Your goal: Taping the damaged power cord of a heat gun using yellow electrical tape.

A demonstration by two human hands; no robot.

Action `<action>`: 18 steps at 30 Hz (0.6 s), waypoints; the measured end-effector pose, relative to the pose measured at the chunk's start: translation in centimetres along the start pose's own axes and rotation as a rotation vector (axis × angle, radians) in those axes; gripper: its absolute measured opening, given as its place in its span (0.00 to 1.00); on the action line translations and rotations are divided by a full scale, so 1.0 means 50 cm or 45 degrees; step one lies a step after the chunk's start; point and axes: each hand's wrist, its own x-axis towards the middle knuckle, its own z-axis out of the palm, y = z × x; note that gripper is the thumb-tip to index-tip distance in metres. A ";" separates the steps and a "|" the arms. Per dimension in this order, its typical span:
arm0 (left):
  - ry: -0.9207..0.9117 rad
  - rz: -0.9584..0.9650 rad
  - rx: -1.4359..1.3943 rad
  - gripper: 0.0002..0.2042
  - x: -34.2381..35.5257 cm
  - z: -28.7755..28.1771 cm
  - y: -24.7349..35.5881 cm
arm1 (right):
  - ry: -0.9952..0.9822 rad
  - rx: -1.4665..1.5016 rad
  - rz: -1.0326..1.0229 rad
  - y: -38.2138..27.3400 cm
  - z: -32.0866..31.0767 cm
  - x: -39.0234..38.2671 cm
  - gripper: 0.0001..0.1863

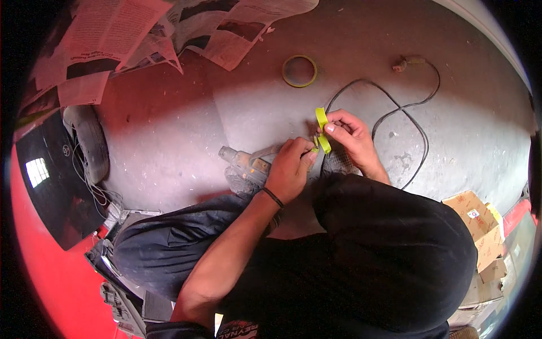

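Your right hand (352, 137) pinches a bright yellow tape strip (322, 117) at its fingertips, just right of your left hand (289, 165), which pinches a small yellowish piece (315, 150), partly hidden.

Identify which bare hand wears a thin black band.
The left hand, nearer the dusty grey-and-orange tool: a thin black band circles its wrist. The right hand, pinching a bright yellow-green strip, shows none on its visible wrist.
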 end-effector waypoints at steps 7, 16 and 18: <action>-0.040 -0.075 -0.155 0.09 0.007 -0.015 0.003 | 0.043 0.054 0.057 -0.021 -0.029 -0.058 0.10; -0.128 -0.054 -0.163 0.12 0.025 -0.028 -0.006 | -0.058 -0.180 0.247 -0.023 -0.003 -0.067 0.10; -0.154 -0.049 -0.163 0.13 0.023 -0.035 -0.006 | -0.079 -0.191 0.217 -0.018 0.003 -0.054 0.09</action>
